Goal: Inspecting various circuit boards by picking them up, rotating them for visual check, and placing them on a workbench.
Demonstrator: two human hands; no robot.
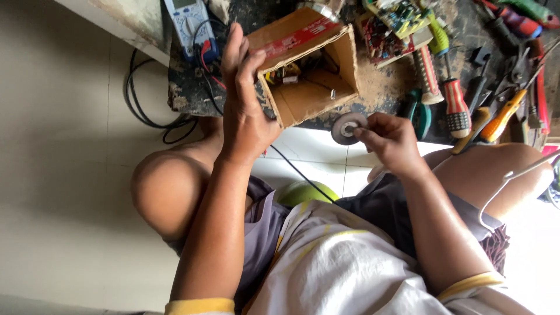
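My left hand (245,99) grips the side of an open cardboard box (309,87) and tilts its mouth toward me; small parts and wires show inside. My right hand (392,139) pinches a small grey round disc with a centre hole (347,128) between thumb and fingers, just below the box's lower edge. I sit on a tiled floor with both knees bent beside a low dark work board (373,87).
A blue multimeter (189,26) with black leads (151,111) lies at the board's left. Circuit boards (391,26) lie behind the box. Several screwdrivers and pliers (461,99) crowd the right side. A bent metal wire (513,175) crosses my right knee.
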